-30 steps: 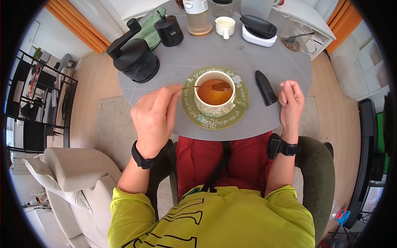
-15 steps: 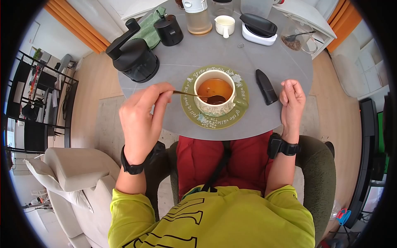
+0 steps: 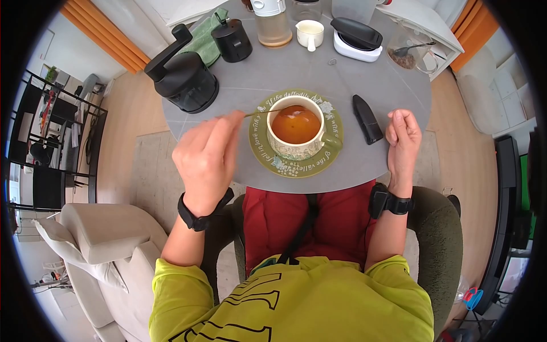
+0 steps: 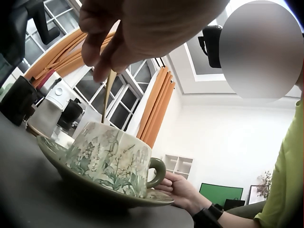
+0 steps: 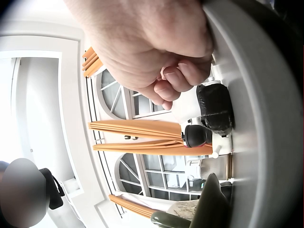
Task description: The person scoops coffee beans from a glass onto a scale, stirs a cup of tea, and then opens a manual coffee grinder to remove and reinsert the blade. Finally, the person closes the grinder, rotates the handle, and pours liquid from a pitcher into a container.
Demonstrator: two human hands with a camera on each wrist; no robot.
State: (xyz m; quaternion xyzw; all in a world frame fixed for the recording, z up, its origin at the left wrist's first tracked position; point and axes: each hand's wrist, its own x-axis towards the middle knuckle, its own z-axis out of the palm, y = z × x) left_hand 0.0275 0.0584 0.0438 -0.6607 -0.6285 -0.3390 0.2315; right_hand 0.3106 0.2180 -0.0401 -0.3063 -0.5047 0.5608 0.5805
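The slender metal spoon (image 3: pixel 259 113) has its bowl end inside the ceramic teacup (image 3: pixel 296 152), toward the far part of the amber liquid (image 3: pixel 296 127); its long axis goes almost left to right, a little inclined. The left hand (image 3: pixel 208 157) is just to the left of the cup and pinches the end of the handle between its fingertips, so the cup lies to the right of it. The cup is round, cream inside, with printed flowers outside; its green handle turns to the right. Below it is the green saucer (image 3: pixel 258 139), glossy, with white lettering. On the right — beyond a smooth black elongated case (image 3: pixel 367 120) — the right hand (image 3: pixel 403 134) holds nothing, its fingers loosely curled, at the edge of the grey veined table (image 3: pixel 239 105).
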